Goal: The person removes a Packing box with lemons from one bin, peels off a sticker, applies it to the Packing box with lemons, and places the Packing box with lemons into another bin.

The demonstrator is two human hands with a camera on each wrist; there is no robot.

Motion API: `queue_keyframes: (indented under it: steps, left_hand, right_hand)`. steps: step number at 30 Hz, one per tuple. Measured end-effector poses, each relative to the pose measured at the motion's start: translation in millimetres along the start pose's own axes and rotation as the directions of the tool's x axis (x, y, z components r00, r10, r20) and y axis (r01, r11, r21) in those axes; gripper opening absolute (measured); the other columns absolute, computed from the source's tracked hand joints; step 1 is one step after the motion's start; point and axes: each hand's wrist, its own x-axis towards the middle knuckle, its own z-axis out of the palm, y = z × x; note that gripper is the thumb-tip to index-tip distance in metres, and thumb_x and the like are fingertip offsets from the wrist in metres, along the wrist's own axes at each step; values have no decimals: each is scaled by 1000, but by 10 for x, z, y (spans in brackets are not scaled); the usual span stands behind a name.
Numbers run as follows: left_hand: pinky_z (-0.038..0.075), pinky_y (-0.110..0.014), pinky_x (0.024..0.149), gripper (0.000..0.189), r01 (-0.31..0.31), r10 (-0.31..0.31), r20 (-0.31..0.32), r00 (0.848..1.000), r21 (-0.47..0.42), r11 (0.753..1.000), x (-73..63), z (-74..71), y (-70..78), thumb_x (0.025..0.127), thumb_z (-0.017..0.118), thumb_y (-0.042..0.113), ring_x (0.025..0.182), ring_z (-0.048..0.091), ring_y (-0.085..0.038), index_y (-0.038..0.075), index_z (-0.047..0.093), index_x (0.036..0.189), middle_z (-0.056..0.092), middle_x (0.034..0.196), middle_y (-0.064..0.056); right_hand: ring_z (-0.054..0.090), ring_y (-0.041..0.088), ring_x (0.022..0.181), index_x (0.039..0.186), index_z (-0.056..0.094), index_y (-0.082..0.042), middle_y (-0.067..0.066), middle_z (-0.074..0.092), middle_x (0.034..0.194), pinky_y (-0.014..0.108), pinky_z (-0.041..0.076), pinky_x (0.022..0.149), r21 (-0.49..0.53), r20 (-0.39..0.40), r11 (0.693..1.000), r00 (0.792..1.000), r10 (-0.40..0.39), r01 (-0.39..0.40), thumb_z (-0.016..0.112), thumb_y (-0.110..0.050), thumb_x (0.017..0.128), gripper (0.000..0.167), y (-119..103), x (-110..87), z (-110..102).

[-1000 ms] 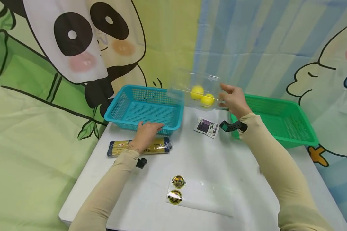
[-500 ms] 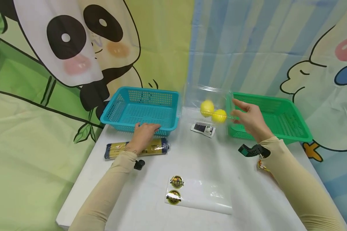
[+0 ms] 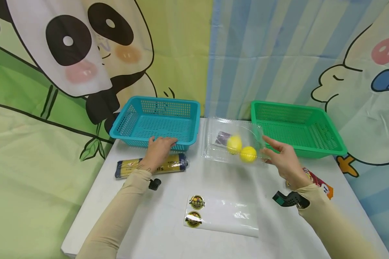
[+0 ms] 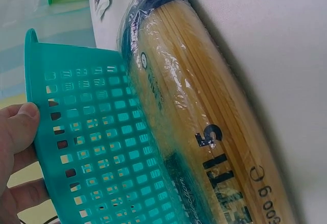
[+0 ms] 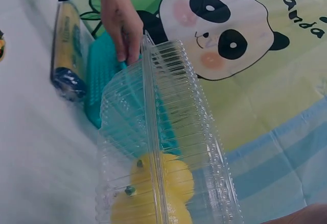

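Observation:
My right hand (image 3: 286, 162) grips the right end of a clear plastic clamshell box (image 3: 218, 153), held between the two baskets. Inside it are two yellow fruits (image 3: 248, 154), which look like lemons, with green stem ends showing in the right wrist view. My left hand (image 3: 159, 153) pinches the front rim of a blue-green basket (image 3: 168, 126), thumb on the outside in the left wrist view. Just in front of that basket lies a clear pack of spaghetti (image 4: 189, 96). Behind the box, a small dark-labelled packet (image 3: 223, 138) shows through the plastic.
A green basket (image 3: 340, 144) stands at the back right. Beside my right wrist lies a red and orange packet (image 3: 325, 189). Near the table's front is a flat clear bag (image 3: 223, 217) with two round stickers. A printed curtain (image 3: 233, 54) hangs behind the white table (image 3: 155, 223).
My right hand has brought the clear box rightward and lower, from beside the blue-green basket to over the small packet. The left hand stays on the basket's rim.

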Motion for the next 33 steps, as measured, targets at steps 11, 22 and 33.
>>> queue_keyframes:
  steps: [11, 22, 33]
  left_hand:
    - [26, -74, 112, 32, 14, -14, 19, 1000, -5, 1000, 2, 18, 6, 104, 56, 23, 122, 62, -39, 17, 66, 134, 69, 131, -7]
    - [23, -74, 114, 32, 13, -13, 7, 1000, -11, 1000, 3, 13, -13, 104, 55, 25, 121, 63, -39, 17, 66, 134, 69, 132, -7]
    - [24, -74, 114, 32, 20, -20, 9, 1000, -5, 1000, 10, 25, -3, 104, 57, 23, 121, 62, -39, 18, 66, 134, 69, 132, -7]
  right_hand:
    - [44, 44, 139, 158, 33, -12, 20, 18, 167, 32, 59, 89, 46, -43, 999, 999, -14, 16, 52, -8, 105, 56, 357, -261, 242]
    - [51, 40, 131, 155, 38, -6, 21, 26, 165, 29, 61, 81, 63, -59, 998, 998, 32, -28, 54, -4, 103, 55, 584, -272, 441]
    - [49, 41, 136, 156, 38, -12, 19, 23, 166, 29, 61, 83, 35, -90, 998, 995, 46, -43, 54, -7, 103, 56, 645, -196, 525]
